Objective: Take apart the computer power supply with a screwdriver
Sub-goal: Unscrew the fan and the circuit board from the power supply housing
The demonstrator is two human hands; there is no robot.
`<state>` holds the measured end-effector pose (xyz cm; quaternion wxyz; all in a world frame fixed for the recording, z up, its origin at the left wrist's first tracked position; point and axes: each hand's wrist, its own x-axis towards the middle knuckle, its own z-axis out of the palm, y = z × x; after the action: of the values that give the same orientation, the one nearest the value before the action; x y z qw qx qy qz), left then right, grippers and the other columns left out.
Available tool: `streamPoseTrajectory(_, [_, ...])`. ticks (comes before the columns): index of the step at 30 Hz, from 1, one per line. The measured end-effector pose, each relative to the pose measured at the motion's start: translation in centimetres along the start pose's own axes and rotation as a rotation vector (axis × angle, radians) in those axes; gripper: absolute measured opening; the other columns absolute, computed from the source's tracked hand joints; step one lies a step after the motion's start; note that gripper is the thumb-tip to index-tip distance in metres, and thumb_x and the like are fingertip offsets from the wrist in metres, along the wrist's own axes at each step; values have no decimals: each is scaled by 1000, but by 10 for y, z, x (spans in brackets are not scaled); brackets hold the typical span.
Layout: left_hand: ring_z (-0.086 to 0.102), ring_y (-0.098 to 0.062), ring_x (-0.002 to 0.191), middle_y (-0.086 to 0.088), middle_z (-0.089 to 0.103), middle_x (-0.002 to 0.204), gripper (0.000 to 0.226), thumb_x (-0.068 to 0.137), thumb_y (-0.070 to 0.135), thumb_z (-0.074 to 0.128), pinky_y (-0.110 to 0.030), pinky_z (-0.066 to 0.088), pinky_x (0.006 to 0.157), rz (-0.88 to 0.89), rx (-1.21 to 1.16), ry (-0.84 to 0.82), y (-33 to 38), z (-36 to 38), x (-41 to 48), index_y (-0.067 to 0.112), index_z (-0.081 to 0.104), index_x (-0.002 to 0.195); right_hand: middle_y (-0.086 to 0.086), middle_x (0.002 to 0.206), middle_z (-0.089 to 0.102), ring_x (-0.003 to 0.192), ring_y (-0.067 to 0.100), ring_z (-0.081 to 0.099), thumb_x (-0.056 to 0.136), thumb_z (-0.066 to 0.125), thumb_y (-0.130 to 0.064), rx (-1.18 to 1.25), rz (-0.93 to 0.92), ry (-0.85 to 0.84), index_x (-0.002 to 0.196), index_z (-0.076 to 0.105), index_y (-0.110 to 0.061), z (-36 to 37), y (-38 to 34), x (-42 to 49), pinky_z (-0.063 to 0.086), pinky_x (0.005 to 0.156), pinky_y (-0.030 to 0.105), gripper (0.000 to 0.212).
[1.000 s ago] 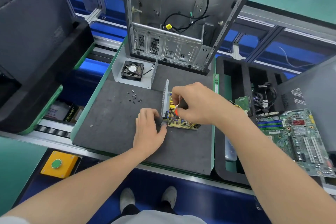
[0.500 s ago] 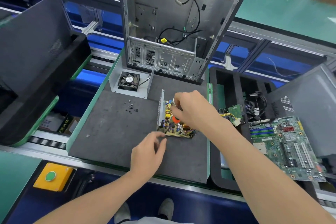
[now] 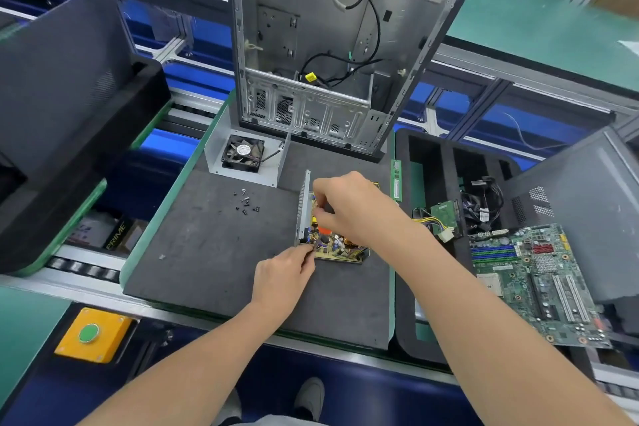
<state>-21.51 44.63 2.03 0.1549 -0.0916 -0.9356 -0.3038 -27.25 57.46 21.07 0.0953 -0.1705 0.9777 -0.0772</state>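
Left hand (image 3: 281,280), right hand (image 3: 356,209) with one screwdriver (image 3: 324,229), one power supply (image 3: 340,247)

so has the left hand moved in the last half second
Yes. The left hand went forward, from over the dark grey foam mat to the near left corner of the yellow power supply circuit board.

The left hand (image 3: 283,275) pinches the near corner of the board (image 3: 340,247) on the grey mat (image 3: 214,252). The right hand (image 3: 356,207) holds a screwdriver (image 3: 324,229) over it. Small screws (image 3: 246,204) lie nearby.
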Motion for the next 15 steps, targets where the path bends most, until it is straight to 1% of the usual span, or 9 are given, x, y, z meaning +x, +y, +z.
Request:
streamPoseTrajectory(4, [59,-15,41,6,66,55,8,86,26,82,-28,47,38,9,49,-2,-1,1,1,21,80,92,-6,83,60,87,23,60,96,63,-22,3,-111,-101,85,53,-25,-10,3,1,48,63,33,15])
streamPoseTrajectory(6, [59,-16,41,6,65,55,9,87,26,82,-29,47,37,18,52,3,-1,1,1,20,80,93,-12,82,53,88,19,55,94,67,-20,-23,-176,-139,87,54,-27,-15,3,2,46,62,32,16])
streamPoseTrajectory(8, [59,-17,41,6,66,55,9,87,26,81,-30,46,37,37,62,13,-2,2,1,19,79,93,-13,85,50,90,19,56,91,71,-15,-48,-215,-180,91,56,-30,-20,2,2,54,69,39,21])
streamPoseTrajectory(10, [59,-17,41,5,65,55,9,89,26,80,-30,46,37,49,76,17,-2,1,1,18,78,93,-10,88,58,92,20,60,84,67,0,-60,-275,-226,89,56,-31,-25,1,3,57,75,47,33])
streamPoseTrajectory(12, [57,-17,40,5,64,54,9,89,26,79,-31,46,37,52,84,16,-2,2,1,18,78,92,-7,91,65,92,20,61,75,59,12,-114,-387,-288,85,54,-30,-30,0,5,55,77,45,43])
streamPoseTrajectory(13, [56,-17,39,5,63,53,9,89,26,80,-31,46,37,54,86,15,-2,2,1,18,78,91,-5,92,65,92,20,61,72,57,14,-146,-430,-316,84,54,-29,-30,-1,5,54,76,43,44])
streamPoseTrajectory(15, [54,-17,38,5,62,52,9,86,24,82,-29,44,36,65,84,20,-2,2,2,17,77,89,-5,97,58,92,19,57,72,60,11,-168,-450,-327,88,55,-28,-28,2,5,50,66,36,42])
